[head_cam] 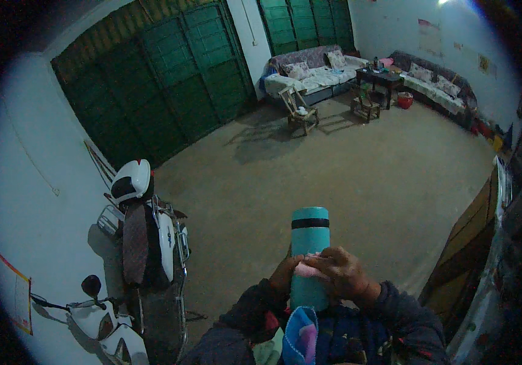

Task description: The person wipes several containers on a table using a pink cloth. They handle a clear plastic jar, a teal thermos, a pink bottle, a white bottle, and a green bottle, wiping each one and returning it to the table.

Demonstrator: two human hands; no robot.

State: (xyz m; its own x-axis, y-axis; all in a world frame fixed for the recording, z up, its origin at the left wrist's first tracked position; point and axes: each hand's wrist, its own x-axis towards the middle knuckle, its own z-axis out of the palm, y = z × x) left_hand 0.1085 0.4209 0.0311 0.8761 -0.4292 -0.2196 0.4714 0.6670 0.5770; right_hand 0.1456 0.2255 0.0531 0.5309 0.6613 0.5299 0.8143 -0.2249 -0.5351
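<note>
A tall teal bottle with a black band near its top [310,237] stands upright between my hands, close to my body. My left hand [283,273] holds its left side. With my right hand [345,273] I press a pink cloth [307,270] against the bottle's front; the fingers are bent over the cloth. Just below the bottle's base, a blue cloth with a pink patch [301,335] and a pale green cloth [269,350] lie at my front. The cloth hides part of the bottle's middle.
A white motor scooter [167,246] stands by the left wall. Brown boards [464,232] lean at the right. Farther off are wooden chairs [304,116], a dark table [379,78], a red bucket [405,100] and two sofas [329,80], on a bare-looking concrete floor.
</note>
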